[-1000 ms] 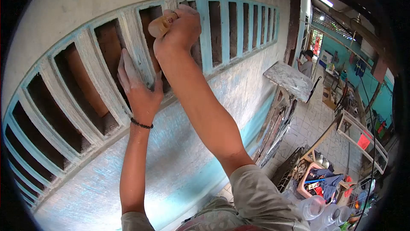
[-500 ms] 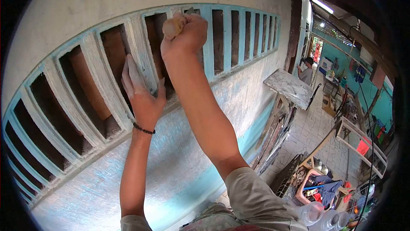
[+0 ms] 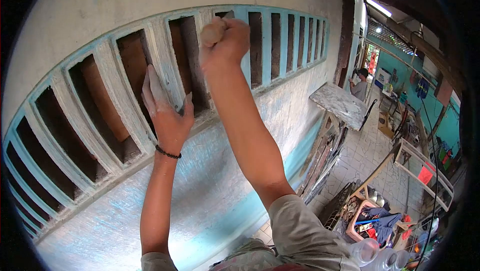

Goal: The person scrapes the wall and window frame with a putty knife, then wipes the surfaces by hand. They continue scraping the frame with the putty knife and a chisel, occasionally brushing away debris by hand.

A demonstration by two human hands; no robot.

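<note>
My right hand point(image 3: 231, 43) is closed in a fist around the thick, rounded handle of a scraper point(image 3: 213, 32). It is raised near the top of a slatted vent opening point(image 3: 160, 53) in the wall, against a slat; most of the blade is hidden behind my fingers. Lower and to the left, my left hand point(image 3: 170, 118) rests with fingers stretched up along a worn slat, its thumb spread apart on the other side. Slats around my hands show rough, whitish surfaces, while those at both ends keep light blue paint. A dark bead bracelet point(image 3: 168, 152) circles my left wrist.
A paint-smeared board point(image 3: 340, 102) juts out beside the wall on the right. Beyond it, a person point(image 3: 358, 86) stands near the doorway. Below right are a basket point(image 3: 356, 223) of clothes and tools, clear plastic containers point(image 3: 365, 251) and a wooden frame point(image 3: 422, 173).
My right hand has moved slightly right with the scraper, and the handle's end now faces me more directly. My left hand stays in place on the slat.
</note>
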